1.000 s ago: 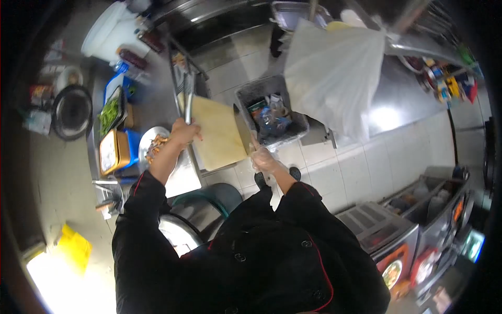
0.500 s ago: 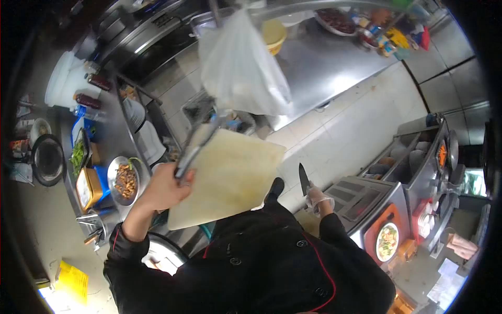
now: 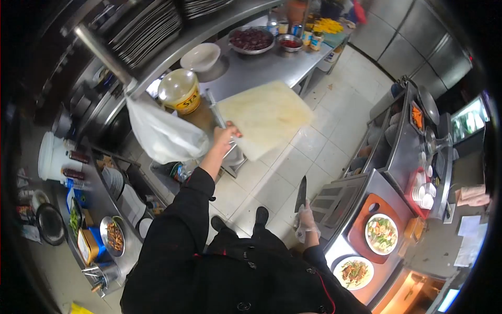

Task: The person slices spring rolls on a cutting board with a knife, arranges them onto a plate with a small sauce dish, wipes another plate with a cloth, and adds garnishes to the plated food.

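My left hand is stretched forward, closed on the near left edge of a pale cutting board. A long grey metal implement runs along that edge in the same grip; its kind I cannot make out. The board's far part overlaps the edge of the steel counter from my view. My right hand, in a clear plastic glove, is low at my right side. It is closed round a kitchen knife whose dark blade points forward.
A white plastic bag hangs beside a yellow-labelled tub. On the steel counter stand a white bowl and a dish of dark red food. To my right, a plate of food rests on a brown board.
My left hand has carried the cutting board forward and right, towards the steel counter. The view has turned, bringing a second plate into sight on the right. My right hand still holds the knife.
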A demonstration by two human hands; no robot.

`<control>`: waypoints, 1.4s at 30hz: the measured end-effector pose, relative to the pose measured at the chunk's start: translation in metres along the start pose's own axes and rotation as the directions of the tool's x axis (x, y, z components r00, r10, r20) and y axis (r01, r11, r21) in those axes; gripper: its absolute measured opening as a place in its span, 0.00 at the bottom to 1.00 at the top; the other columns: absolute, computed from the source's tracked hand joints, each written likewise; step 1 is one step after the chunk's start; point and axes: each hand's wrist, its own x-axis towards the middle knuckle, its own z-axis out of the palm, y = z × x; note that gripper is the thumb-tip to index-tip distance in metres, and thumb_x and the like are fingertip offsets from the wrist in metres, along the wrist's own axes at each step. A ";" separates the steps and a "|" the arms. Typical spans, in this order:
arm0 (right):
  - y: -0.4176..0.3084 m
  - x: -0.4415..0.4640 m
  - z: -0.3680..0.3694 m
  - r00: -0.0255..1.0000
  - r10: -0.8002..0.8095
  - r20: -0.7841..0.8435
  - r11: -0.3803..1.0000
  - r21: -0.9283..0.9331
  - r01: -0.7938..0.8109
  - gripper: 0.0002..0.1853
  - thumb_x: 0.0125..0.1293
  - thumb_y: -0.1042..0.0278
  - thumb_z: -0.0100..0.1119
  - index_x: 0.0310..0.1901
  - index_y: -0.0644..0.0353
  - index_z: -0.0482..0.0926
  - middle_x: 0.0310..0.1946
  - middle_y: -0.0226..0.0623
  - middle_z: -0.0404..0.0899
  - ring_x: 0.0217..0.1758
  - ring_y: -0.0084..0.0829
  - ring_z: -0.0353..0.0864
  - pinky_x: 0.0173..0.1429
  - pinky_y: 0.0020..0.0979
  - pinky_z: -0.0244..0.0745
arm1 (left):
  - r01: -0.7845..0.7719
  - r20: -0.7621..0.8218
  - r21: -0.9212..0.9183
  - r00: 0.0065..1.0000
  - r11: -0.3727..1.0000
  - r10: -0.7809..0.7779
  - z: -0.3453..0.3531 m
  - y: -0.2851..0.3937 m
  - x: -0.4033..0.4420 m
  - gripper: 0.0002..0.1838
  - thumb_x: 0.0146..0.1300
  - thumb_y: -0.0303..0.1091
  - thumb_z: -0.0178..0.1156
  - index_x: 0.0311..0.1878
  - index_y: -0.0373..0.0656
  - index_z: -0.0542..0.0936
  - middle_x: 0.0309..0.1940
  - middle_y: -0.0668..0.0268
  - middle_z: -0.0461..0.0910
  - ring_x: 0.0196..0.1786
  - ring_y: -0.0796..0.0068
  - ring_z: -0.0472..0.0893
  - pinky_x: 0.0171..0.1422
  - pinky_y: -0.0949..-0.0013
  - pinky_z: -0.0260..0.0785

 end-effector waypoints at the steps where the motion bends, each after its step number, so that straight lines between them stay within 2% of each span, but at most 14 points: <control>1: 0.012 0.002 -0.006 0.986 -0.138 0.094 0.990 0.011 0.137 0.20 0.65 0.68 0.48 0.59 0.57 0.65 0.14 0.33 0.69 0.11 0.28 0.69 0.27 0.32 0.76 | -0.009 -0.056 0.017 0.998 1.000 0.010 -0.008 -0.003 0.013 0.12 0.41 0.13 0.52 0.28 0.39 0.67 0.19 0.61 0.70 0.17 0.70 0.72 0.22 0.64 0.67; 3: 0.051 0.010 -0.013 0.954 -0.215 0.208 0.962 0.215 0.170 0.24 0.66 0.66 0.47 0.64 0.51 0.58 0.11 0.30 0.66 0.08 0.26 0.66 0.20 0.33 0.72 | -0.038 -0.169 0.013 0.985 0.999 0.040 -0.037 -0.011 0.036 0.11 0.41 0.13 0.51 0.28 0.38 0.68 0.19 0.61 0.70 0.16 0.68 0.72 0.20 0.64 0.66; 6: 0.126 0.044 -0.010 0.943 -0.073 0.326 0.697 0.692 -0.185 0.33 0.68 0.65 0.46 0.71 0.41 0.45 0.11 0.26 0.61 0.08 0.26 0.64 0.13 0.34 0.64 | 0.053 -0.304 0.084 0.952 0.995 -0.025 -0.085 -0.023 0.066 0.11 0.41 0.16 0.53 0.33 0.35 0.72 0.22 0.58 0.73 0.16 0.67 0.72 0.19 0.64 0.65; 9: 0.096 0.026 -0.016 0.942 0.111 0.316 0.718 0.631 -0.296 0.34 0.68 0.66 0.45 0.71 0.36 0.43 0.12 0.25 0.62 0.09 0.24 0.62 0.12 0.31 0.62 | 0.169 -0.344 0.347 0.938 0.922 -0.042 -0.137 -0.039 0.088 0.15 0.43 0.20 0.54 0.39 0.31 0.74 0.28 0.53 0.77 0.23 0.65 0.76 0.24 0.62 0.68; 13: 0.028 0.013 -0.027 0.975 0.007 0.221 1.000 -0.030 -0.001 0.33 0.68 0.66 0.45 0.71 0.41 0.43 0.14 0.30 0.66 0.11 0.26 0.65 0.14 0.32 0.63 | 0.217 -0.490 0.659 0.850 0.720 0.192 -0.155 -0.047 0.086 0.19 0.47 0.23 0.54 0.45 0.26 0.72 0.41 0.45 0.78 0.40 0.61 0.81 0.38 0.57 0.71; 18: -0.006 0.021 -0.034 0.960 -0.113 0.255 0.890 -0.404 0.211 0.33 0.69 0.65 0.45 0.71 0.50 0.44 0.16 0.37 0.71 0.13 0.31 0.70 0.17 0.34 0.65 | 0.075 -0.052 0.997 0.733 -0.005 0.678 -0.109 -0.026 0.022 0.22 0.46 0.26 0.58 0.47 0.28 0.70 0.41 0.45 0.73 0.49 0.48 0.74 0.55 0.55 0.65; 22: -0.016 0.032 -0.032 0.932 -0.192 0.307 0.776 -0.534 0.335 0.33 0.69 0.64 0.45 0.71 0.57 0.45 0.17 0.42 0.75 0.15 0.34 0.74 0.19 0.36 0.67 | -0.379 0.269 0.919 0.804 0.108 0.530 -0.044 -0.049 -0.037 0.21 0.55 0.29 0.58 0.52 0.37 0.68 0.47 0.45 0.67 0.48 0.46 0.73 0.53 0.54 0.68; 25: 0.003 0.054 -0.027 0.803 -0.415 0.428 0.643 -0.486 0.591 0.32 0.70 0.61 0.45 0.71 0.58 0.45 0.12 0.40 0.72 0.13 0.35 0.72 0.18 0.36 0.65 | -0.132 0.115 0.990 0.954 0.044 0.278 -0.017 -0.057 -0.047 0.30 0.55 0.40 0.64 0.60 0.43 0.65 0.49 0.48 0.65 0.48 0.49 0.74 0.47 0.57 0.74; 28: -0.064 0.012 -0.009 0.941 -0.092 0.326 0.868 -0.436 0.236 0.31 0.71 0.61 0.43 0.71 0.58 0.47 0.12 0.41 0.71 0.12 0.36 0.70 0.19 0.35 0.64 | -0.092 0.133 0.984 0.948 -0.151 0.289 -0.017 -0.062 -0.031 0.38 0.51 0.44 0.67 0.63 0.46 0.62 0.49 0.51 0.64 0.48 0.51 0.76 0.45 0.58 0.76; 30: -0.055 0.012 -0.012 0.940 -0.139 0.312 0.821 -0.494 0.285 0.30 0.70 0.62 0.44 0.71 0.58 0.48 0.24 0.50 0.77 0.24 0.45 0.75 0.30 0.38 0.70 | -0.162 0.259 0.939 0.913 -0.303 0.314 -0.031 -0.066 -0.026 0.39 0.49 0.46 0.68 0.64 0.48 0.62 0.49 0.51 0.64 0.47 0.53 0.76 0.44 0.60 0.76; 32: -0.051 0.004 -0.010 0.895 -0.332 0.300 0.737 -0.509 0.444 0.30 0.70 0.63 0.44 0.70 0.58 0.49 0.36 0.56 0.79 0.34 0.50 0.79 0.39 0.40 0.72 | -0.164 0.260 0.932 0.924 -0.323 0.282 -0.045 -0.067 -0.019 0.41 0.50 0.48 0.68 0.65 0.50 0.60 0.51 0.51 0.63 0.48 0.52 0.75 0.46 0.61 0.76; 33: -0.022 0.018 -0.018 0.865 -0.401 0.303 0.704 -0.502 0.502 0.29 0.70 0.65 0.46 0.71 0.54 0.51 0.34 0.47 0.80 0.29 0.36 0.79 0.34 0.34 0.73 | -0.166 0.263 0.927 0.926 -0.336 0.269 -0.051 -0.066 -0.015 0.41 0.50 0.50 0.67 0.66 0.52 0.60 0.52 0.52 0.63 0.48 0.52 0.75 0.47 0.62 0.76; 36: -0.018 0.007 -0.026 0.919 -0.291 0.266 0.801 -0.458 0.386 0.30 0.69 0.65 0.45 0.71 0.55 0.50 0.43 0.53 0.78 0.37 0.42 0.80 0.43 0.35 0.73 | -0.118 0.146 0.982 0.970 -0.146 0.193 -0.059 -0.044 -0.016 0.39 0.52 0.51 0.65 0.65 0.50 0.61 0.56 0.50 0.61 0.52 0.49 0.73 0.52 0.58 0.73; 42: -0.097 -0.043 -0.011 0.908 -0.348 0.234 0.800 -0.430 0.418 0.31 0.69 0.65 0.45 0.71 0.57 0.49 0.51 0.56 0.75 0.45 0.42 0.80 0.47 0.34 0.73 | -0.171 0.140 0.985 0.830 0.007 0.540 -0.083 -0.050 0.039 0.31 0.60 0.43 0.59 0.62 0.39 0.60 0.52 0.44 0.67 0.53 0.42 0.70 0.59 0.47 0.62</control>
